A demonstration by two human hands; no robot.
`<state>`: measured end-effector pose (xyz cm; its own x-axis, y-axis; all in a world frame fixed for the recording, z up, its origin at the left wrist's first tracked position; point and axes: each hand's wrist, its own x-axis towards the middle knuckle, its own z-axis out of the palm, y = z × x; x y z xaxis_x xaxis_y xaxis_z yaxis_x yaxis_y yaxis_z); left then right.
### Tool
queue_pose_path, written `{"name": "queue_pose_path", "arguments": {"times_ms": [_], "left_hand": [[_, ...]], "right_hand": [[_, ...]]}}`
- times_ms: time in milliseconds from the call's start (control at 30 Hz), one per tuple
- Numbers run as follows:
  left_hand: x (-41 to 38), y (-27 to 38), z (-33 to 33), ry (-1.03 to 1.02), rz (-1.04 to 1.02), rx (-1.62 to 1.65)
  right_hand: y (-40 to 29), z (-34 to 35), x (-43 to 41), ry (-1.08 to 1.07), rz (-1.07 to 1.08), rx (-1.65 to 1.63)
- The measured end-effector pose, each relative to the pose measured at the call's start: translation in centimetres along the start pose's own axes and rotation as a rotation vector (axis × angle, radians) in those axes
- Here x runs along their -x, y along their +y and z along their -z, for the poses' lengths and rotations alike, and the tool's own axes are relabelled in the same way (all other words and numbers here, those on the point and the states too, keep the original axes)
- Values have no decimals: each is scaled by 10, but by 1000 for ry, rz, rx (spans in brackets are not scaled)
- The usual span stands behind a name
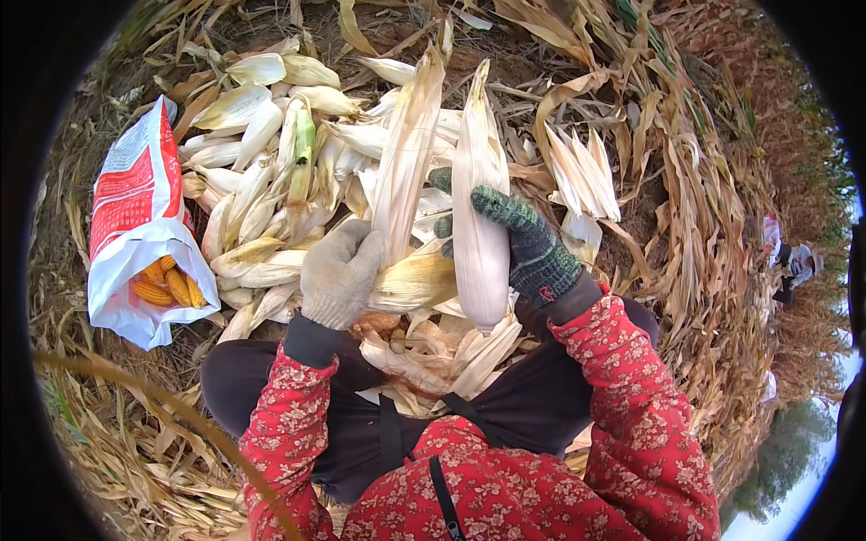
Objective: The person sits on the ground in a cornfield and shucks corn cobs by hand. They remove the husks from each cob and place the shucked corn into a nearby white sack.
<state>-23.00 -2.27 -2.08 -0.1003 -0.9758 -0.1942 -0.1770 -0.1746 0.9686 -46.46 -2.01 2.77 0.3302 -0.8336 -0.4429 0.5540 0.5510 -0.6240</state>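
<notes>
My right hand (524, 237), in a dark green knitted glove, grips an ear of corn in its pale husk (480, 216), tip pointing away from me. In a light grey glove, my left hand (345, 270) holds a long dry corn husk (409, 155) by its lower end, thumb against it. A yellowish husk (416, 283) lies between the two hands. Beyond them spreads a heap of unpeeled corn ears (257, 203), one with a green stalk piece (302, 152). Loose husks (433, 351) and brown corn silk lie between my crossed legs.
A red and white woven sack (139, 203) lies at the left, its mouth towards me, with several husked yellow cobs (169, 280) inside. An opened husk (582, 176) lies right of the heap. Dry stalks and leaves (697, 203) cover the ground. A person (800, 265) is far off at right.
</notes>
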Motion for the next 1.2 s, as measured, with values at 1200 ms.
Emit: {"name": "queue_pose_path", "arguments": {"times_ms": [1200], "left_hand": [[-6, 9, 24, -53, 131, 430]], "right_hand": [[14, 13, 8, -97, 40, 159]]}}
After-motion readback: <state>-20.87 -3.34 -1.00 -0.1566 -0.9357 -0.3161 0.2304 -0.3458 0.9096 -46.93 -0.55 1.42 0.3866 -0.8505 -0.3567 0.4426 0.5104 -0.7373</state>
